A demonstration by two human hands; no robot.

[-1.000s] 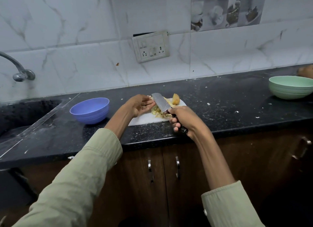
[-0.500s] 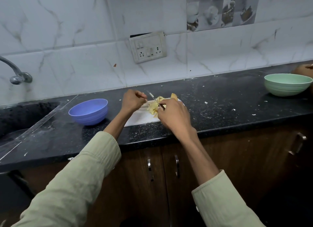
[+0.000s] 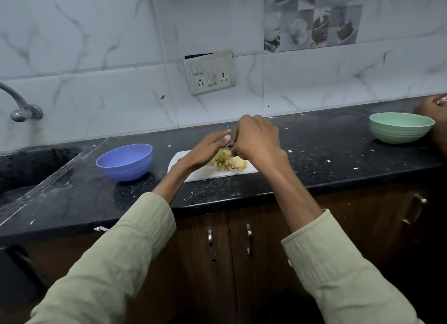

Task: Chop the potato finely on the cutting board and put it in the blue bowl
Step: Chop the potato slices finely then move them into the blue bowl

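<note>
A pile of chopped yellow potato [image 3: 228, 163] lies on the white cutting board [image 3: 193, 176] at the middle of the black counter. My right hand [image 3: 257, 140] grips the knife handle above the pile; only a small dark part of the knife [image 3: 229, 145] shows and the blade is hidden. My left hand [image 3: 208, 149] reaches over the board with fingers stretched out, its fingertips touching the knife by my right hand. The blue bowl [image 3: 124, 161] stands to the left of the board and looks empty.
A green bowl [image 3: 400, 130] stands at the far right, with another person's hand [image 3: 433, 108] behind it. A sink [image 3: 26, 169] and tap [image 3: 21, 108] are at the left. A wall socket [image 3: 210, 72] sits behind the board. Cabinet doors [image 3: 229, 251] are below the counter.
My right hand turned over and rose above the potato pile, hiding the blade. My left hand uncurled and its fingers now stretch out to the knife. The view shifted slightly.
</note>
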